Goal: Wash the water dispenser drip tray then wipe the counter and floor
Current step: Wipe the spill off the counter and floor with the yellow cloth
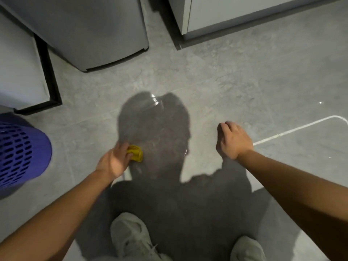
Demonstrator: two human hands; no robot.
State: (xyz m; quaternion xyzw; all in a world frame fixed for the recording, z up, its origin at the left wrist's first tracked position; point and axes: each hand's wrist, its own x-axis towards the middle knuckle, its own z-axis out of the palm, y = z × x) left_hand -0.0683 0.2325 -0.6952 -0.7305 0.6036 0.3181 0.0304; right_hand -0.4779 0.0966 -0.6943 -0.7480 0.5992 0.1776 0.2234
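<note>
I look straight down at a grey tiled floor. My left hand grips a bunched yellow cloth and holds it low, at or just above the tiles left of centre. A wet sheen glints on the floor just beyond the cloth, inside my shadow. My right hand hovers to the right with fingers loosely curled and nothing in it. The drip tray and the counter are out of view.
A purple perforated basket stands at the left edge. A grey appliance base and a cabinet with a dark plinth lie ahead on the left, another cabinet at the top right. My two pale shoes are at the bottom.
</note>
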